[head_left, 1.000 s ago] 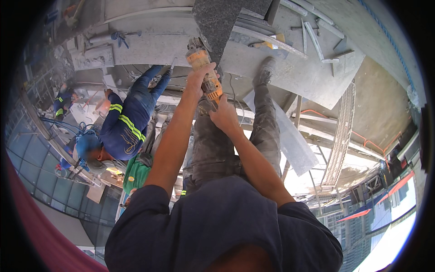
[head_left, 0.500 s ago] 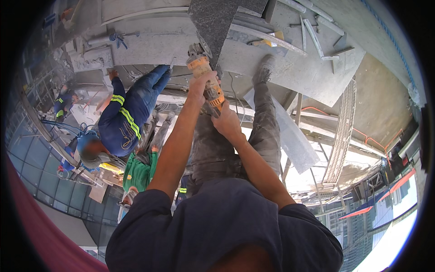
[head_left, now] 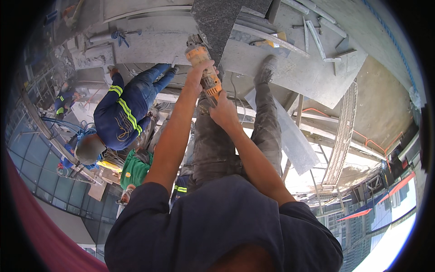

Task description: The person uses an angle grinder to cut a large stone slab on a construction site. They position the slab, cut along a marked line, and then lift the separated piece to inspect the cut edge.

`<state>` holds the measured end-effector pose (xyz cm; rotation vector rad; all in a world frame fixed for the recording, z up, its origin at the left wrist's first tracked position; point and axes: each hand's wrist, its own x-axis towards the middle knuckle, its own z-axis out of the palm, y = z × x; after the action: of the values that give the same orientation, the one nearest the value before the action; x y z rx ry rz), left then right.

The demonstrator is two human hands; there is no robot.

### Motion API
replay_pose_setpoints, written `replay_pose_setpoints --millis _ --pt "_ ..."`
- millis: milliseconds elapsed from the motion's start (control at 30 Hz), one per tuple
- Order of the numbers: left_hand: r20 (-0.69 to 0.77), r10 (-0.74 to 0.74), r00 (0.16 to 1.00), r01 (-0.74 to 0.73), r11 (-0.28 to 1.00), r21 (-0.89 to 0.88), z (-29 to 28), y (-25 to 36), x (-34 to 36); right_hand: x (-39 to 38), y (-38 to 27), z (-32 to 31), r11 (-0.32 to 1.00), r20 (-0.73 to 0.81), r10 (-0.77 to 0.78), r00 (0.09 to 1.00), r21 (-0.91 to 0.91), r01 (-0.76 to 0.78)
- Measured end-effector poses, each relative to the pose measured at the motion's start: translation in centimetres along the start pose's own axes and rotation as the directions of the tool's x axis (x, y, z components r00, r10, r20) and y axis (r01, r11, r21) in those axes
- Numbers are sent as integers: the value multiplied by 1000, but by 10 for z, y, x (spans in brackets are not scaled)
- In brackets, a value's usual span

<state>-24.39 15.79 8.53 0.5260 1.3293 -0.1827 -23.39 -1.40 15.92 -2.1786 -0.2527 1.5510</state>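
Observation:
An orange, dust-covered angle grinder (head_left: 197, 55) is held between my legs, its disc at the edge of a dark speckled stone slab (head_left: 216, 20); whether it touches cannot be made out. My left hand (head_left: 198, 74) is closed around the grinder's middle. My right hand (head_left: 221, 110), lower and further right, is closed around its rear end. A black cord (head_left: 233, 86) runs down beside the tool.
A co-worker in a navy reflective top (head_left: 120, 122) bends at my left, near another in green (head_left: 135, 167); a third person (head_left: 63, 102) is farther left. Pale offcut strips (head_left: 312, 38) lie on a board at upper right. A blue caulking gun (head_left: 122, 38) lies upper left.
The grinder and my hands have moved slightly up and left since half a second ago. The co-worker in navy has shifted left and turned the head; the one in green has moved too.

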Motion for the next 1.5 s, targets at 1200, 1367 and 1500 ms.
replay_pose_setpoints --millis 1200,1367,1500 --pt "8 8 1000 -7 1000 -24 1 -13 -3 -10 13 3 999 -32 -8 999 33 9" --pt "-12 -21 1000 21 1000 -12 1 -7 0 -3 8 0 1000 16 18 1000 9 -18" --pt "-18 -13 1000 13 1000 -2 1 -7 -1 -4 8 0 1000 16 11 1000 15 -11"
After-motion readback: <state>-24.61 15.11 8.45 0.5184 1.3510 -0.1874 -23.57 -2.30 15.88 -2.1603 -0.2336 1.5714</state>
